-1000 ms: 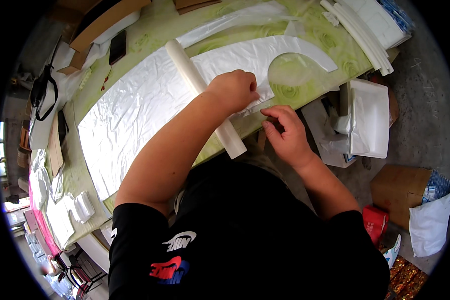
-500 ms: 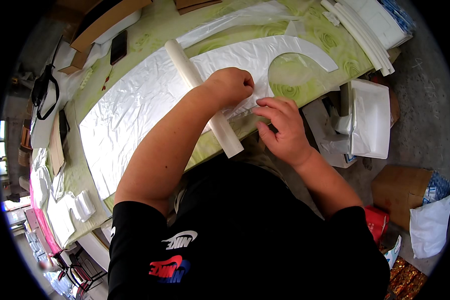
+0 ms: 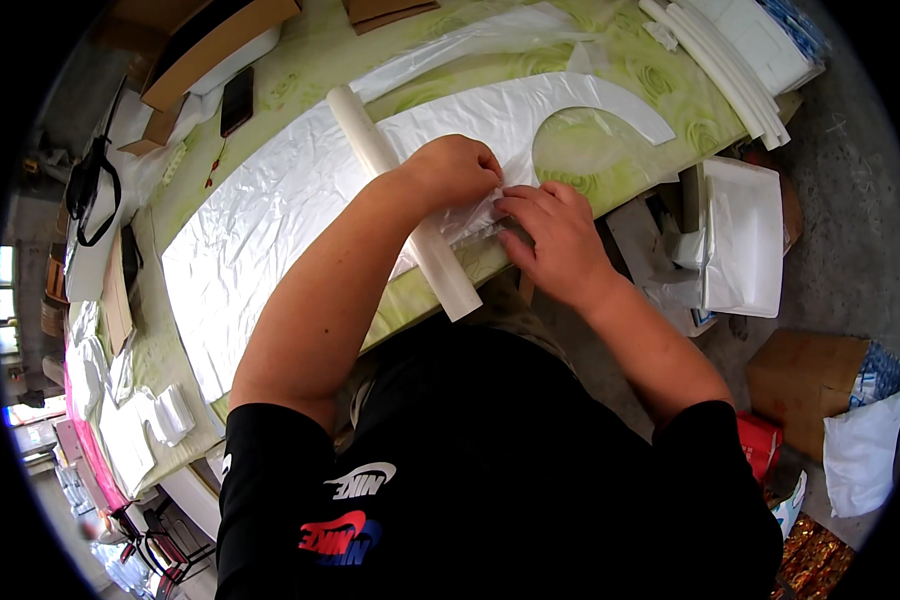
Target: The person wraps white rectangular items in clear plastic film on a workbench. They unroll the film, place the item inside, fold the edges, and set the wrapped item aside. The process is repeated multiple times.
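Two hands, left hand (image 3: 457,172) and right hand (image 3: 553,235), pinched shut on clear film (image 3: 470,215) (white tube (image 3: 400,195) lengthwise away).

A black phone (image 3: 236,100) lies near the far left edge of the counter (image 3: 660,95), which wears a green rose-patterned cloth, just beside a brown cardboard box (image 3: 215,45). At the far right corner a bundle of long white strips (image 3: 715,65) rests against a stack of white sheets (image 3: 760,40). Down on the grey floor (image 3: 840,200) to the right sit a white foam tray (image 3: 742,235), a brown carton (image 3: 805,380), a small red box (image 3: 760,445) and a white bag (image 3: 865,450).
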{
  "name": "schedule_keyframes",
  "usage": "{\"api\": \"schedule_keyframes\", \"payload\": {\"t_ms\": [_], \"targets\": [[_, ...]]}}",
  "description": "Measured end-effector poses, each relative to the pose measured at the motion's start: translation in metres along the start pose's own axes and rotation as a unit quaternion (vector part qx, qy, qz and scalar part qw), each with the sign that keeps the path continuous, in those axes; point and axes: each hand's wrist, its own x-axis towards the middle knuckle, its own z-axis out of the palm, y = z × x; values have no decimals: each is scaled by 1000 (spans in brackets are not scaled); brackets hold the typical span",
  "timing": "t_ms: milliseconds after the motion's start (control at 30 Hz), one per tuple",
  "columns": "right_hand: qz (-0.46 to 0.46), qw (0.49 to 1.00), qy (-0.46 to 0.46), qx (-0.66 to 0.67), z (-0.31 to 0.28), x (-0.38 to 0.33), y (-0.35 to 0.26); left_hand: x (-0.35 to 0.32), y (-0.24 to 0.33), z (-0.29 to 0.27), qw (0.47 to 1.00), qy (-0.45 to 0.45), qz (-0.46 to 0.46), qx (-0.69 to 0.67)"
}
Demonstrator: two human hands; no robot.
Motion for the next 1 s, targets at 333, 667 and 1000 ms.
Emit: {"api": "schedule_keyframes", "payload": {"t_ms": [333, 667, 1000], "targets": [[0, 998, 61, -4, -3, 0, 2, -1, 1, 0, 1000, 0, -11, -2], [85, 995, 31, -44, 9, 0, 27, -5, -3, -1, 998, 69, -12, -8], [13, 992, 121, 7, -5, 29, 11, -21, 3, -2, 993, 96, -16, -65]]}}
